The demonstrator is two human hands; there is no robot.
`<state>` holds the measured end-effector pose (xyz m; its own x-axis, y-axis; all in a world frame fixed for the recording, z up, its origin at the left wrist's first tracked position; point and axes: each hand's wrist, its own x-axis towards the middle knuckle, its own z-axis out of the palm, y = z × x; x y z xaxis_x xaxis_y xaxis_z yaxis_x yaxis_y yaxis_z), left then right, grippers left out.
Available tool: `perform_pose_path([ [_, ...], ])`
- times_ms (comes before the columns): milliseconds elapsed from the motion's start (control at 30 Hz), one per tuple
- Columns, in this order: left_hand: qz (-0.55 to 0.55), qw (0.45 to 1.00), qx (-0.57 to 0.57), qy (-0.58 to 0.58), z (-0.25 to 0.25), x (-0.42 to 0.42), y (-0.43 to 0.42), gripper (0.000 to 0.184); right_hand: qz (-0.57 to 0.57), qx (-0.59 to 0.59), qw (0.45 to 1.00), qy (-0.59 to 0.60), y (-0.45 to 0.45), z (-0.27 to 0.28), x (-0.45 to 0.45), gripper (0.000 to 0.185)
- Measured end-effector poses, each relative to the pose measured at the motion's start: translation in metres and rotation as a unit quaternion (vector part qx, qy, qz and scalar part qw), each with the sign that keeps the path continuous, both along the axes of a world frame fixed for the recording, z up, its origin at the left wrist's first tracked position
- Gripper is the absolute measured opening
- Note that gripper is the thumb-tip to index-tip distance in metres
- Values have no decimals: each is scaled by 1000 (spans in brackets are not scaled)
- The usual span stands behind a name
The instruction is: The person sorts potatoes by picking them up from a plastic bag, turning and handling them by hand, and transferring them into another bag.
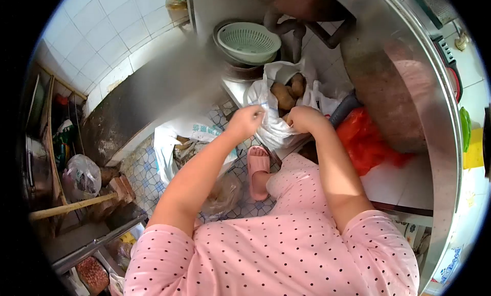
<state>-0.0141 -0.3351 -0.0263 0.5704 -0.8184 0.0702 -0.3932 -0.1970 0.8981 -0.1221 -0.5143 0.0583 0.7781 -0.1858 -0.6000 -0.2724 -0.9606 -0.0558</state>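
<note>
A white plastic bag (pixel 279 135) stands with its mouth spread, holding several brown tubers (pixel 283 95) that look like potatoes. At the bag's left rim, the curled fingers of my left hand (pixel 246 122) pinch the plastic. My right hand (pixel 306 119) is closed on the near edge of the mouth, its fingertips partly hidden. Left of the bag and lower, a second white bag (pixel 162 152) with green print lies on the tiled floor, with brownish scraps inside.
A green colander (pixel 248 40) rests on stacked basins behind the bag. To the right lies a red plastic bag (pixel 360 142) beside a dark hose (pixel 345 108). A clear plastic bag (pixel 222 195) sits on the floor near my pink slipper (pixel 257 168). A wooden rack (pixel 66 210) stands at left.
</note>
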Motion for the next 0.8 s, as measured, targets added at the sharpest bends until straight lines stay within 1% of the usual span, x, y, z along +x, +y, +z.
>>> perform_pose_path([
  [33, 36, 999, 12, 19, -5, 2, 23, 23, 4, 14, 1000, -7, -3, -8, 0, 25],
  [100, 76, 994, 79, 9, -34, 9, 69, 23, -18, 20, 1000, -12, -4, -14, 0, 29],
  [133, 98, 989, 97, 58, -39, 8, 90, 23, -23, 27, 999, -13, -3, -18, 2, 31],
  [200, 155, 966, 137, 156, -48, 4, 142, 24, 10, 17, 1000, -11, -7, -27, 7, 27],
  [233, 180, 966, 148, 115, -71, 5, 165, 25, -2, 17, 999, -29, -2, -25, 10, 29],
  [300, 204, 952, 210, 84, -115, 9, 208, 27, -7, 6, 997, -74, 17, -8, 15, 35],
  [333, 210, 946, 238, 68, -120, 11, 220, 28, -2, -6, 994, -105, 26, 1, 18, 40],
  [367, 196, 932, 289, 94, -126, 13, 228, 30, -4, -16, 995, -99, 35, 7, 24, 49],
  [467, 164, 921, 350, 52, -132, 18, 229, 29, 83, -86, 977, -179, 64, 8, 32, 48],
  [500, 124, 915, 382, 39, -149, 26, 230, 32, 104, -77, 975, -179, 74, 5, 35, 48],
  [533, 133, 915, 379, -40, -170, 32, 231, 35, 136, -74, 973, -174, 92, 8, 40, 47],
  [567, 141, 910, 373, -118, -192, 37, 233, 39, 142, -45, 979, -136, 112, 11, 47, 48],
  [600, 149, 899, 364, -194, -206, 42, 231, 44, 186, -16, 970, -158, 121, -6, 48, 46],
  [633, 119, 891, 381, -216, -206, 53, 226, 47, 221, 29, 963, -150, 134, -19, 51, 44],
  [667, 125, 895, 386, -185, -207, 63, 224, 45, 239, 82, 958, -138, 143, -39, 52, 40],
  [700, 130, 899, 390, -153, -208, 74, 222, 44, 258, 92, 958, -82, 157, -50, 57, 38],
  [733, 133, 901, 393, -122, -205, 85, 220, 43, 284, 85, 955, -34, 173, -53, 62, 35],
  [767, 118, 893, 431, -53, -188, 95, 214, 39, 340, 68, 938, -25, 179, -83, 61, 33],
  [800, 106, 880, 457, -72, -194, 103, 210, 38, 381, 55, 923, -16, 188, -97, 63, 32],
])
